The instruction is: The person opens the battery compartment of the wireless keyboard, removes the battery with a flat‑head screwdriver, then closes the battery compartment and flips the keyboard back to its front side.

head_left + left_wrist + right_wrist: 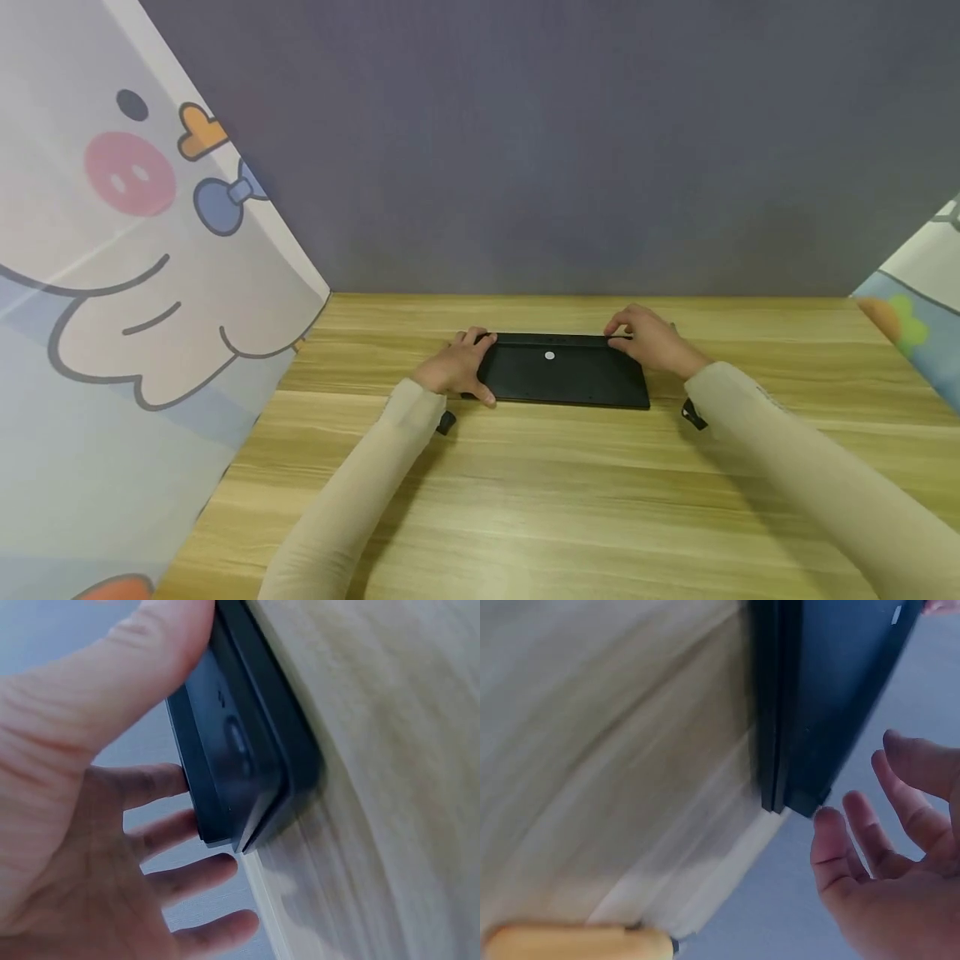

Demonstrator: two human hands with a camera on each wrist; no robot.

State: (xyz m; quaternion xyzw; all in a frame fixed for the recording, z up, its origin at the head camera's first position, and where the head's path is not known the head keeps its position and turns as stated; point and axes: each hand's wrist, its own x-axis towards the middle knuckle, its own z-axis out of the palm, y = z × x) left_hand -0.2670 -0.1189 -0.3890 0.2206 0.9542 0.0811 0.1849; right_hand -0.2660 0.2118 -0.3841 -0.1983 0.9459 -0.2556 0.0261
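Note:
A black keyboard (562,379) lies underside up on the wooden table, with a raised bar along its far edge and a small round white sticker. My left hand (459,367) spans its left end, thumb at the near edge and fingers at the far edge. In the left wrist view the thumb overlaps the keyboard (247,727) and a fingertip meets its far side. My right hand (651,340) is at the far right corner, fingers loosely bent. The right wrist view shows the fingers of this hand (900,855) spread beside the end of the keyboard (832,697), gripping nothing.
The wooden table (480,492) ends at a grey wall (555,150) just behind the keyboard. A cartoon-printed panel (150,292) stands along the left side, another (907,308) at the right. A yellow-orange object with a dark tip (577,943) lies on the table near my right hand.

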